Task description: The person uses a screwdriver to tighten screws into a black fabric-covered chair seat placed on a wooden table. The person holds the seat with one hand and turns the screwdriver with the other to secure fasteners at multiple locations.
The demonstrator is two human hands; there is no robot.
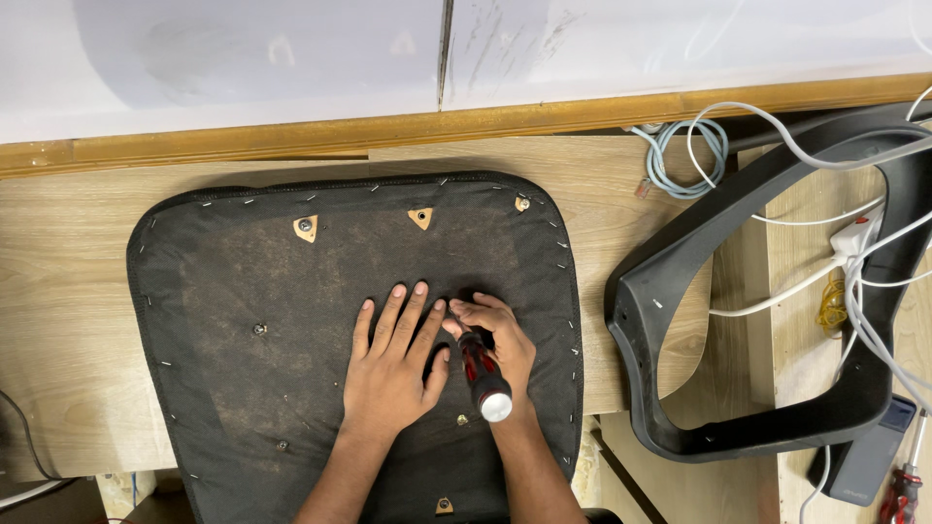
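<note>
An upturned chair seat covered in black stapled fabric lies on the wooden floor. My left hand rests flat on its middle, fingers spread. Right beside it, my right hand grips a screwdriver with a red-and-black handle and a silver cap, its tip pointing down into the seat near my left fingertips. Small cut-outs with bolts show along the seat's far edge, and more screws sit near my wrists.
A dark plastic chair frame lies to the right. White cables and a power strip cross it, with a coiled bluish cable behind. Another red screwdriver lies at the lower right. A wooden skirting runs along the white wall.
</note>
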